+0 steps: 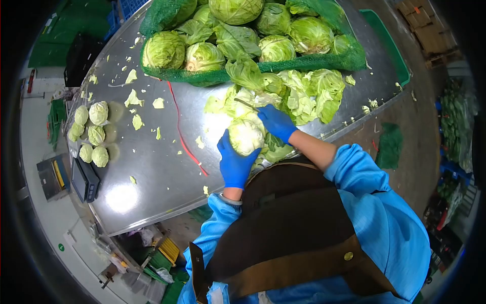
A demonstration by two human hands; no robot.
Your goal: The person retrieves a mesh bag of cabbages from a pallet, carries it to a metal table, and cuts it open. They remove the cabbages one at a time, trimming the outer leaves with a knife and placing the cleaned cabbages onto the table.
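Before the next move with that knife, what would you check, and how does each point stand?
1. Hold on the cabbage head: ok, the left hand wraps its near side.
2. Hold on the knife: ok, the right hand is closed on the handle.
3. Fingers clear of the blade: ok, the blade lies beyond the head, away from the left hand.
4. Gloves: ok, both hands wear blue ones.
5. Room on the steel table: not ok, loose leaves crowd the head.
6. Blade sharpness: cannot tell.
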